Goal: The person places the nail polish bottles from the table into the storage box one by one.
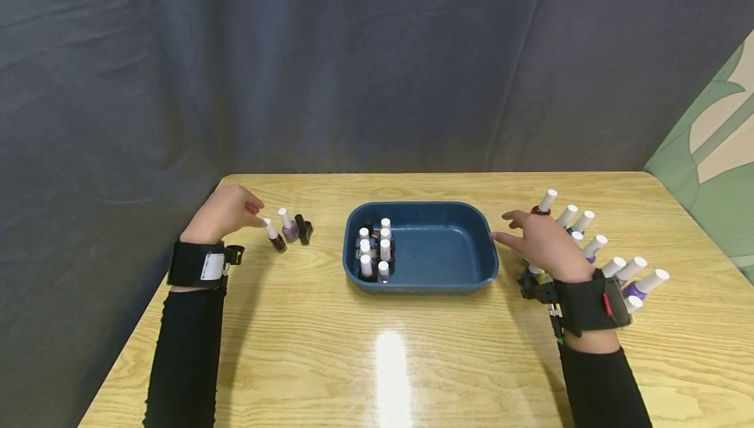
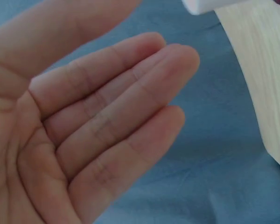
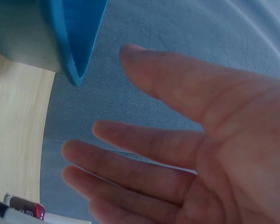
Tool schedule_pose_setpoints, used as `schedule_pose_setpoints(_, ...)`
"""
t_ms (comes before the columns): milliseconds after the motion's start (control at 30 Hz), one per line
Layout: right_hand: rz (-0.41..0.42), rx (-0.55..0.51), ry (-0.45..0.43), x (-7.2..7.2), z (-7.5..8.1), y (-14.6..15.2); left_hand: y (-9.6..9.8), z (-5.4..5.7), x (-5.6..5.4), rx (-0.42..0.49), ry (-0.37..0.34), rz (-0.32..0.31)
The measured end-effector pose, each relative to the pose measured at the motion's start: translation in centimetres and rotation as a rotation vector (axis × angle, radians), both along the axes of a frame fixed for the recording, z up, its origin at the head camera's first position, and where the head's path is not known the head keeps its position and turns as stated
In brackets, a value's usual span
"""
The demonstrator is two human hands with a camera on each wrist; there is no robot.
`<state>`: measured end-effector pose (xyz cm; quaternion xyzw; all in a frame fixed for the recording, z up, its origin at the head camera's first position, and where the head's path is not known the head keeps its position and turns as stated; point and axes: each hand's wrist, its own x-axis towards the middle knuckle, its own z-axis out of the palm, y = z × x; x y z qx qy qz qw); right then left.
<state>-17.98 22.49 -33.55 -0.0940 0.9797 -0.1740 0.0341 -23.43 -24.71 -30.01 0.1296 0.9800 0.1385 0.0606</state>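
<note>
My left hand [image 1: 226, 211] is at the left of the table, fingers loosely bent and nothing in the palm. Its fingertips are right by the white cap of a dark red nail polish bottle [image 1: 275, 237]; a white cap [image 2: 203, 4] also shows past the fingers in the left wrist view. Beside that bottle stand a lilac nail polish bottle [image 1: 289, 228] and a black-capped bottle [image 1: 303, 229]. My right hand [image 1: 544, 241] hovers over a group of white-capped bottles, thumb and fingers spread around nothing. Its thumb tip lies near the right rim of the blue bin [image 1: 436, 285].
Inside the bin, several nail polish bottles [image 1: 385, 251] stand in rows along the left side. At the right, more bottles [image 1: 645, 283] are partly covered by the right hand and wrist strap. A dark cloth [image 1: 377, 74] hangs along the wooden table's [image 1: 306, 349] back edge.
</note>
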Motion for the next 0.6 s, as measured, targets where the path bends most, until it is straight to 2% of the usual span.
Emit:
schedule_pose_setpoints(200, 0.001, 0.003, -0.003, 0.1, 0.0, 0.1, -0.1, -1.4, -0.3, 0.048, 0.011, -0.013)
schedule_pose_setpoints(367, 0.003, 0.003, -0.002, 0.2, 0.0, 0.2, -0.1, -2.4, -0.5, 0.051, 0.002, -0.017)
schedule_pose_setpoints(600, -0.003, 0.011, -0.005, 0.2, 0.0, 0.2, 0.0, -3.2, -0.6, 0.034, 0.019, -0.026)
